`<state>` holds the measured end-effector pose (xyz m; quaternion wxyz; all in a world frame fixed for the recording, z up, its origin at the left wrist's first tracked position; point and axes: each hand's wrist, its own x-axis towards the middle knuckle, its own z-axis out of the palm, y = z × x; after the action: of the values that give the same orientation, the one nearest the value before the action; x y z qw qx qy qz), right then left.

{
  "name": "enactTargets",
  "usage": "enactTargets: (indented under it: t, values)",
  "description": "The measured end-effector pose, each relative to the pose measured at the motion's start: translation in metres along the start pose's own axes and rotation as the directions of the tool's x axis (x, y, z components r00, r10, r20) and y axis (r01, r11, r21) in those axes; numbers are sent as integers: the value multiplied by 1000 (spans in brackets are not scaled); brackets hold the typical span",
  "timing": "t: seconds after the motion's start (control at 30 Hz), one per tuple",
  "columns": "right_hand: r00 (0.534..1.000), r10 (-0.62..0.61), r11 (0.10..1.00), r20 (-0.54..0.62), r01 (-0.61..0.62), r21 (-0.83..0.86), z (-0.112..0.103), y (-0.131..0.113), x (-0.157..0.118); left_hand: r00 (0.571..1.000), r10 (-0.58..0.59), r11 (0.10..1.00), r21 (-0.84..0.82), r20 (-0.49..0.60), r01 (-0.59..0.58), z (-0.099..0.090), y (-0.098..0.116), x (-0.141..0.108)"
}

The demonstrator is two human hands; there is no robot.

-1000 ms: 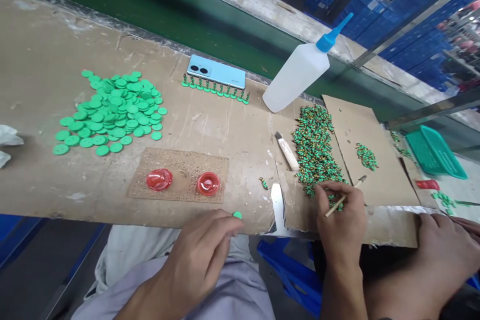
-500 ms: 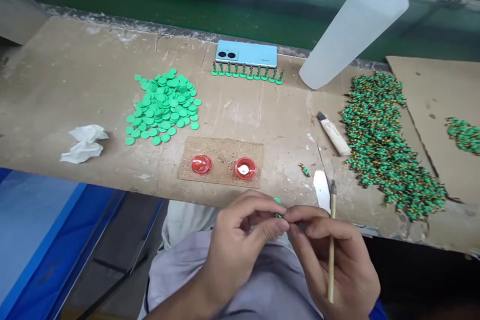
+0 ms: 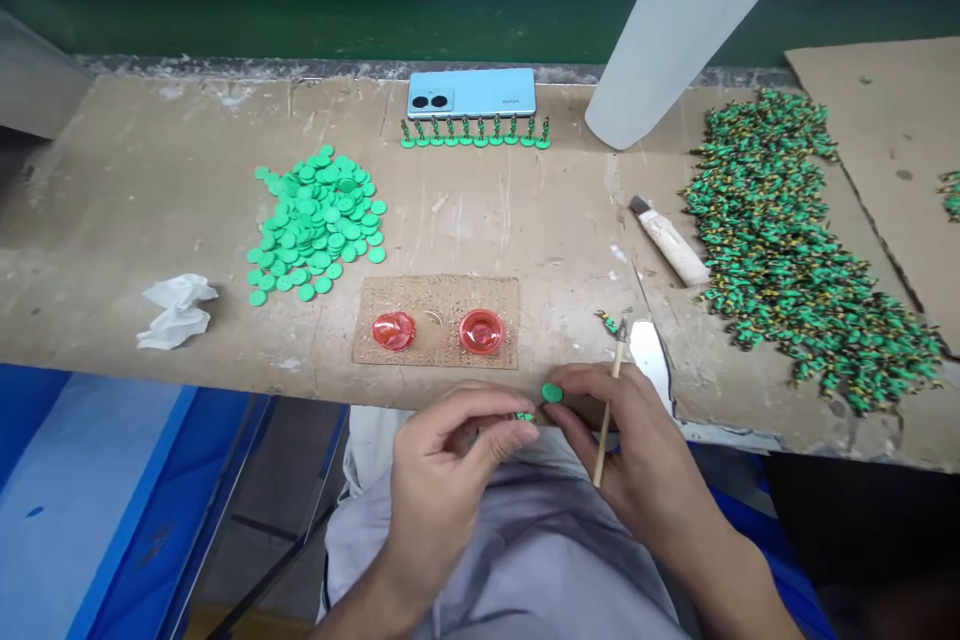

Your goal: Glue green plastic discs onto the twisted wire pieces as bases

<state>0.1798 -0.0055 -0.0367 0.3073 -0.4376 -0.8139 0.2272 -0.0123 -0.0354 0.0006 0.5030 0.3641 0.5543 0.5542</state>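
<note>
My left hand (image 3: 446, 465) pinches a small green figure (image 3: 523, 416) between its fingertips, just below the bench's front edge. My right hand (image 3: 630, 435) grips a thin wooden stick (image 3: 609, 410). A green plastic disc (image 3: 552, 393) lies by its fingers, though I cannot tell whether they hold it. One loose figure (image 3: 608, 323) lies on the bench above my right hand. The large heap of green-and-yellow figures (image 3: 795, 250) is to the right, and the pile of green discs (image 3: 315, 225) is to the left.
A row of figures on discs (image 3: 476, 133) stands below a blue phone (image 3: 471, 93). A cork mat (image 3: 435, 320) holds two red dishes (image 3: 394, 330) (image 3: 481, 331). Nearby are a plastic bottle (image 3: 686, 20), a wooden-handled tool (image 3: 670, 242), crumpled tissue (image 3: 178, 312) and a cardboard sheet (image 3: 877, 120).
My right hand has left the heap and come to my left hand with the stick. The hands met, then parted slightly. The disc now lies by my right fingers. The view has swung left.
</note>
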Motion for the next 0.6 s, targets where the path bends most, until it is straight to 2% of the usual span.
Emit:
enactTargets:
  t: [0.1,0.23,0.4,0.6]
  values:
    - [997,-48,998,61,46,43,-4,1,4,986,165,968,196,-23,-158,0,-4,-2]
    - [986,-113,988,125,98,120,-12,4,7,947,317,886,340,55,-316,1,-11,-6]
    - [986,-102,984,130,81,157,-13,8,4,915,377,824,400,141,-401,2,-16,-6]
    - [990,-76,981,117,53,188,-11,10,2,857,464,741,432,224,-514,5,-19,1]
